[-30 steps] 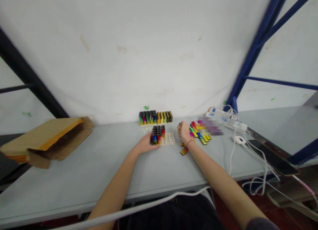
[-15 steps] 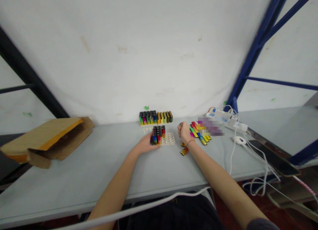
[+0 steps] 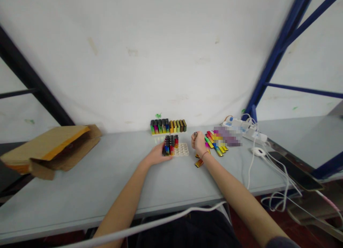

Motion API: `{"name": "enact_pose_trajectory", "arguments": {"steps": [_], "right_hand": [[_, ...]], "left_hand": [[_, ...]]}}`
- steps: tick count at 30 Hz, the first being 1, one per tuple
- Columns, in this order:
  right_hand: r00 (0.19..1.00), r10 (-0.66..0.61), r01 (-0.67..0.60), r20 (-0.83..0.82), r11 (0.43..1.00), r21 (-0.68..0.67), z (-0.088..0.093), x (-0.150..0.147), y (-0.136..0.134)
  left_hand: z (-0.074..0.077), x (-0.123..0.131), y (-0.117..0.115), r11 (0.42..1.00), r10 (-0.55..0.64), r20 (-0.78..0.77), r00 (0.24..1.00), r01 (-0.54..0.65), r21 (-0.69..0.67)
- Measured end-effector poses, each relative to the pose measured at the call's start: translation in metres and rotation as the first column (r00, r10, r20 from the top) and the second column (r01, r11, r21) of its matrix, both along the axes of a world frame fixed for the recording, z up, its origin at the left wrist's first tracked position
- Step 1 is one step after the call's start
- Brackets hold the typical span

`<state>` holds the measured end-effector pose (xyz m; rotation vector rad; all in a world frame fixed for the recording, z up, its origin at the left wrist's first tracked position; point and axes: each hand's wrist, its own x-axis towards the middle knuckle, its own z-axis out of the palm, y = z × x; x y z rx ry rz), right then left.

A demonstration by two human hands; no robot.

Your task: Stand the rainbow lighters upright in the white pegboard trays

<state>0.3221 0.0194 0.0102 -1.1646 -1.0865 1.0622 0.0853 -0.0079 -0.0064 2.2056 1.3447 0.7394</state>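
Observation:
My left hand (image 3: 156,154) is curled round the left side of a white tray (image 3: 185,153) with round holes. Upright in the tray's left part stand several colourful lighters (image 3: 172,150) with dark tops. My right hand (image 3: 198,142) is closed in a fist to the right of the tray, just above the table. A dark metallic tip, looking like a lighter's top (image 3: 195,134), pokes out of the fist; the rest is hidden by the fingers. Beside and under this hand lie several loose shiny lighters (image 3: 217,150) in mixed colours.
Behind the tray, near the wall, stand two filled groups: dark-topped lighters (image 3: 160,127) and gold-topped ones (image 3: 178,126). An opened cardboard box (image 3: 48,148) lies left. At right are a power strip (image 3: 248,129), white cables (image 3: 252,166) and a black phone-like slab (image 3: 294,170).
Almost nothing differs. The right fist has shifted very slightly, while the left hand and the tray keep their place.

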Motion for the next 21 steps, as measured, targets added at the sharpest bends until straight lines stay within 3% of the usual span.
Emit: {"name": "enact_pose_trajectory", "arguments": {"steps": [3, 9, 13, 21], "right_hand": [[0.999, 0.04, -0.041, -0.004, 0.999, -0.03, 0.003, -0.003, -0.004], [0.962, 0.244, -0.263, 0.119, 0.947, 0.187, 0.005, -0.008, -0.014], [0.935, 0.258, -0.327, 0.243, 0.891, 0.314, 0.005, -0.009, -0.015], [0.908, 0.29, -0.389, 0.303, 0.854, 0.347, -0.008, -0.01, -0.005]], "left_hand": [[0.0, 0.001, 0.0, 1.0, -0.014, 0.013, 1.0, 0.014, -0.004], [0.0, 0.003, 0.001, 0.999, -0.021, 0.114, 0.993, 0.018, 0.03], [0.0, 0.003, 0.001, 0.999, -0.037, 0.144, 0.989, 0.033, 0.03], [-0.001, 0.002, -0.001, 1.0, -0.026, 0.133, 0.991, 0.025, 0.01]]}}
